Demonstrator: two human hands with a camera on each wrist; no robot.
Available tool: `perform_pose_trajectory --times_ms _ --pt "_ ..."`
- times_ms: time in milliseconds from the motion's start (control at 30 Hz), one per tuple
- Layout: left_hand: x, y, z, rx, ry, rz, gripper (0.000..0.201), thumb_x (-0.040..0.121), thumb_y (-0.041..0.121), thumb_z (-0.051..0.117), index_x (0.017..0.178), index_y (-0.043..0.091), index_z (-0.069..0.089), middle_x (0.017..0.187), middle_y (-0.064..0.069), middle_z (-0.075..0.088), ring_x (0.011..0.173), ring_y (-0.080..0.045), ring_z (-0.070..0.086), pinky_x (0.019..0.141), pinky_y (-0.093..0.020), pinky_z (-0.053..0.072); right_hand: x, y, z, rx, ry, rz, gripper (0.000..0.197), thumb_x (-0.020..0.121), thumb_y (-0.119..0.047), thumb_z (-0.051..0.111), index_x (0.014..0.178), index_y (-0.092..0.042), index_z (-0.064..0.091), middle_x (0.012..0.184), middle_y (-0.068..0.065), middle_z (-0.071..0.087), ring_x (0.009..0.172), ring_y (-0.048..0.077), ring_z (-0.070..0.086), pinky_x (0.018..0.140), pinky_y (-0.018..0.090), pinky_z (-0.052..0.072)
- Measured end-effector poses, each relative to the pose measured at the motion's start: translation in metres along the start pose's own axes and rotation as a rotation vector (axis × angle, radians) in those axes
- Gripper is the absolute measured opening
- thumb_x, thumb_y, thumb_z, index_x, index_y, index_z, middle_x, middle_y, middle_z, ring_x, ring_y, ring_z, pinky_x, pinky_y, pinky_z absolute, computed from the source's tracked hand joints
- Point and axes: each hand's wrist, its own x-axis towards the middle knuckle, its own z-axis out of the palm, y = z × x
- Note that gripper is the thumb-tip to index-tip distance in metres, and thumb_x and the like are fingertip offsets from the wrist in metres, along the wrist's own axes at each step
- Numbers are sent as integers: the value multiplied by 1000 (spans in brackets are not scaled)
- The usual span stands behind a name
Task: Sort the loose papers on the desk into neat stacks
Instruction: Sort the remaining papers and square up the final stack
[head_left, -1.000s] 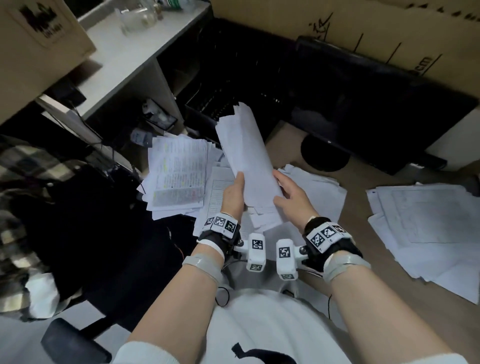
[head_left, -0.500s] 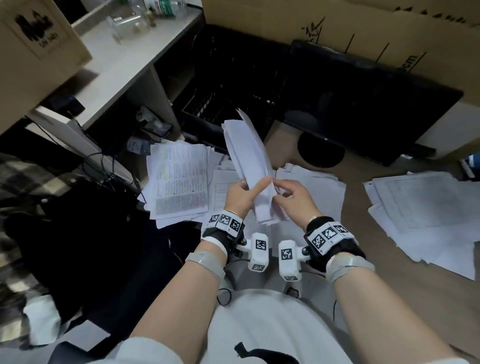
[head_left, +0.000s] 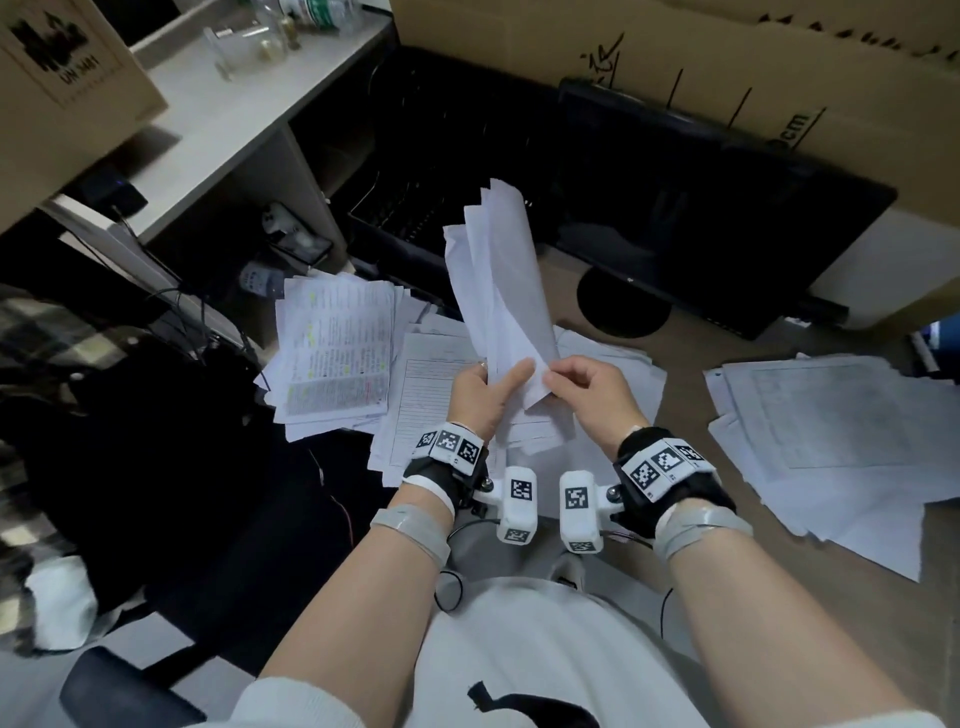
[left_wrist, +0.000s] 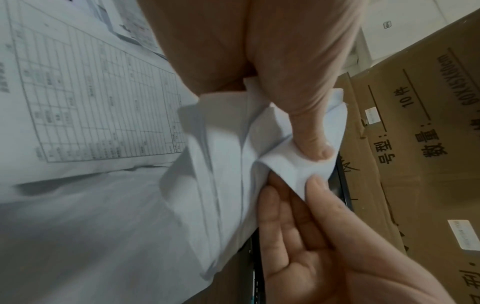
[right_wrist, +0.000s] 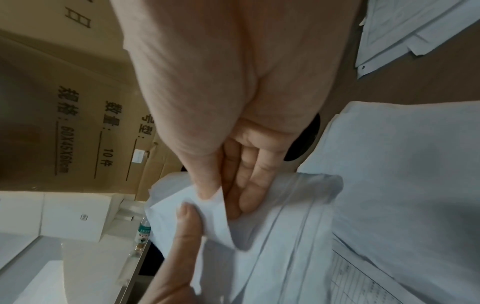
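A sheaf of papers (head_left: 498, 291) stands upright above the desk (head_left: 691, 353), held between the left hand (head_left: 480, 392) and right hand (head_left: 587, 392). Under them lies a loose pile (head_left: 597, 358). Left of it sits a printed stack (head_left: 335, 353); well to the right, another stack (head_left: 831, 431). Behind stands a monitor (head_left: 701, 218), cardboard boxes (head_left: 727, 57) beyond it.

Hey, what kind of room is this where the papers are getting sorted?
Most likely a cluttered office or storeroom workstation. A dark monitor stands on a wooden desk strewn with printed papers, and big cardboard boxes are stacked behind it. Both hands hold a sheaf of sheets above the desk.
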Motion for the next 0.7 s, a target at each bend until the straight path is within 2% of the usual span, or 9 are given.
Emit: perform_pose_trajectory --times_ms 100,167,267,333,400,467,500,567,700 --pt "-3 -9 12 -18 78 21 6 92 11 69 89 7 72 85 -8 74 78 -20 68 81 -36 57 8 16 -23 279 133 184 16 99 -8 51 109 -1 61 104 20 69 90 28 67 86 42 59" --pt "-3 -16 17 -5 176 31 6 93 9 67 89 8 71 87 -9 73 81 -20 68 83 -36 58 10 28 -47 402 273 302 14 100 -5 44 108 -1 55 97 19 64 82 30 64 75 41 59" --pt "-6 -22 26 -4 212 29 9 93 6 66 97 0 71 93 -14 73 84 -21 70 83 -33 58 7 49 -82 380 389 427 9 94 -6 47 95 -3 54 94 19 56 74 30 57 74 42 58" --pt "-12 -25 36 18 155 -10 10 94 4 64 99 -3 69 90 -13 73 76 -14 71 77 -28 59 3 55 -94 301 350 448 13 93 -16 54 94 -4 58 93 17 55 76 29 57 72 37 59" --pt "-17 -27 45 55 89 -47 7 94 3 64 96 -1 69 82 -6 73 68 -7 70 66 -21 57 2 58 -99 175 280 424 24 93 -27 61 106 -6 61 94 13 59 76 27 59 58 23 55" --pt "-21 -29 49 70 76 -73 7 94 2 63 89 3 69 76 -1 72 63 -4 69 59 -16 54 6 67 -101 52 257 374 32 93 -28 62 114 -4 64 105 17 65 81 27 62 48 17 49" --pt "-22 -29 50 69 87 -81 9 94 1 63 88 4 68 74 0 71 61 -3 69 58 -15 53 7 72 -102 -15 258 364 35 92 -27 62 116 -2 65 109 19 67 84 30 64 47 17 47" --pt "-25 -28 48 68 123 -83 11 94 -2 61 87 3 67 73 -1 70 59 -1 68 56 -14 52 10 83 -101 -70 268 382 34 88 -20 62 112 3 67 101 22 68 83 35 65 51 18 44" --pt "-27 -30 30 108 223 -68 16 95 -2 59 82 5 65 68 2 67 56 2 63 58 -17 50 14 90 -88 -60 211 464 24 79 -17 62 81 6 66 76 11 62 69 23 57 64 32 44"
